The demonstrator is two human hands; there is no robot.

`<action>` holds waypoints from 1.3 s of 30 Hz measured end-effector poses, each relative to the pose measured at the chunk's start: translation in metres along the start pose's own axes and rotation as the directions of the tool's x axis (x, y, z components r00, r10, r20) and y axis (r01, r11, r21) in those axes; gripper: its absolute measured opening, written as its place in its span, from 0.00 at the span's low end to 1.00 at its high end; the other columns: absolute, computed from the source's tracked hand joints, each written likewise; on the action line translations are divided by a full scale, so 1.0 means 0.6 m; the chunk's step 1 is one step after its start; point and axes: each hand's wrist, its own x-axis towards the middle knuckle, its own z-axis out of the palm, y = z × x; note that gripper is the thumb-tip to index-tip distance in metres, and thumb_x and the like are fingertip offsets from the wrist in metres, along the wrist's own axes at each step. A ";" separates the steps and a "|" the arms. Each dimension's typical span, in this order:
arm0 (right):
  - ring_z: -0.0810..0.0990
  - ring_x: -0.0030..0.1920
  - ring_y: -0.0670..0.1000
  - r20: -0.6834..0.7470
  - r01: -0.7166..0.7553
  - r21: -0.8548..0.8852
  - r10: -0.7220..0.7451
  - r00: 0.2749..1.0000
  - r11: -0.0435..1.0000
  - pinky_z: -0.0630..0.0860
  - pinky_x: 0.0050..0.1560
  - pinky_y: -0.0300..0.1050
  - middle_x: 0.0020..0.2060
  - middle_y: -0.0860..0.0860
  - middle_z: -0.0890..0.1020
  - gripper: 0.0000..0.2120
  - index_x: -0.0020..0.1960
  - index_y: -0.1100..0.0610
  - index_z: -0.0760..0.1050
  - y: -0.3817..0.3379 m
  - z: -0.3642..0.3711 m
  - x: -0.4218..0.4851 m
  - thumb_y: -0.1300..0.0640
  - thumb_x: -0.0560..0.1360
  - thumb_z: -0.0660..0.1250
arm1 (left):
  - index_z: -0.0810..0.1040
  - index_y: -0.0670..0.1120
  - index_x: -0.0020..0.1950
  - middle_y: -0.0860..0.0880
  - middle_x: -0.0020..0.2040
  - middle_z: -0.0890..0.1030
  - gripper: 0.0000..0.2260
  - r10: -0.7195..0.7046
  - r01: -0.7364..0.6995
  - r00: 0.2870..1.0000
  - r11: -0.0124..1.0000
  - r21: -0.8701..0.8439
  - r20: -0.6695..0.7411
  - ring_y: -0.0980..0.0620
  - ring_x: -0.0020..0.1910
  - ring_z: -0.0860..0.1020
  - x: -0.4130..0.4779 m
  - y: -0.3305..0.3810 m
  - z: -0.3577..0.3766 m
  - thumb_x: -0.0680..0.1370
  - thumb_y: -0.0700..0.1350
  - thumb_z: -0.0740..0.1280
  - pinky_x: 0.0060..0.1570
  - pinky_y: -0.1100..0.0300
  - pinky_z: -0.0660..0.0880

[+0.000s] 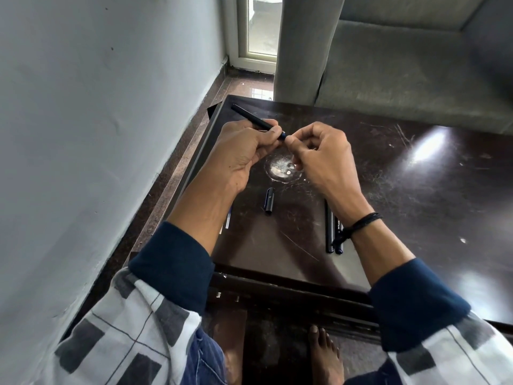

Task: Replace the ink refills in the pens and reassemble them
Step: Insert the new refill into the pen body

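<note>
Both hands (pixel 238 155) (pixel 323 159) on one pen (pixel 251 117)

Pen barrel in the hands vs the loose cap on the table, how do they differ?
The long black pen barrel is gripped in the left hand, raised off the dark glossy table; the short black pen cap lies loose on it, untouched. The barrel slants toward the far left; the cap points nearly straight away. Both are black.

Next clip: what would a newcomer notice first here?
Both hands meet over the dark table: the left hand grips a black pen barrel, the right hand pinches at its near end. Below them lies a pen cap, with two black pens by the right wrist.
</note>
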 end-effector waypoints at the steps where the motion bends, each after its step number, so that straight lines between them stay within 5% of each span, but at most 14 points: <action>1: 0.84 0.35 0.50 0.002 -0.005 -0.002 0.005 1.000 1.000 0.82 0.43 0.53 0.31 0.49 0.84 0.09 0.42 0.49 0.79 0.000 0.000 0.001 0.49 0.80 0.70 | 0.82 0.39 0.47 0.42 0.45 0.84 0.05 -0.001 0.001 1.000 1.000 0.002 0.004 0.49 0.45 0.85 0.000 0.000 0.000 0.76 0.30 0.70 0.49 0.63 0.82; 5: 0.80 0.31 0.44 0.001 -0.016 -0.001 0.016 1.000 1.000 0.78 0.39 0.47 0.30 0.48 0.84 0.12 0.43 0.49 0.81 0.000 0.000 0.000 0.46 0.82 0.67 | 0.82 0.38 0.47 0.42 0.45 0.84 0.05 0.000 0.000 1.000 1.000 -0.003 0.009 0.51 0.43 0.85 0.001 0.000 -0.001 0.76 0.30 0.70 0.48 0.63 0.81; 11: 0.83 0.38 0.50 0.014 0.015 -0.012 -0.015 1.000 1.000 0.80 0.42 0.49 0.37 0.52 0.84 0.06 0.48 0.47 0.79 0.002 0.001 0.000 0.49 0.76 0.75 | 0.82 0.38 0.47 0.43 0.44 0.83 0.04 0.000 0.000 1.000 1.000 -0.006 0.005 0.51 0.46 0.83 -0.002 0.001 0.000 0.76 0.30 0.70 0.51 0.61 0.82; 20: 0.83 0.37 0.51 0.002 -0.011 -0.012 0.011 1.000 1.000 0.81 0.44 0.53 0.32 0.49 0.84 0.11 0.43 0.51 0.82 0.000 0.002 -0.002 0.46 0.80 0.69 | 0.83 0.38 0.48 0.43 0.46 0.84 0.04 -0.007 0.007 1.000 1.000 0.001 0.020 0.50 0.48 0.85 0.001 -0.003 0.001 0.76 0.31 0.70 0.51 0.61 0.82; 29: 0.84 0.39 0.53 -0.002 0.010 -0.017 -0.010 1.000 1.000 0.81 0.44 0.53 0.36 0.53 0.84 0.06 0.44 0.48 0.79 0.002 0.000 0.000 0.51 0.76 0.75 | 0.82 0.39 0.46 0.43 0.44 0.83 0.05 -0.003 0.003 1.000 1.000 0.006 0.013 0.52 0.46 0.83 -0.001 -0.001 0.000 0.76 0.30 0.70 0.50 0.61 0.82; 39: 0.84 0.39 0.52 0.001 -0.004 -0.009 0.004 1.000 1.000 0.82 0.47 0.56 0.35 0.51 0.84 0.09 0.44 0.49 0.81 -0.001 0.001 -0.001 0.45 0.77 0.73 | 0.82 0.38 0.47 0.42 0.45 0.83 0.05 0.004 -0.004 1.000 1.000 0.008 0.022 0.48 0.50 0.84 0.000 -0.001 0.000 0.76 0.30 0.70 0.52 0.58 0.82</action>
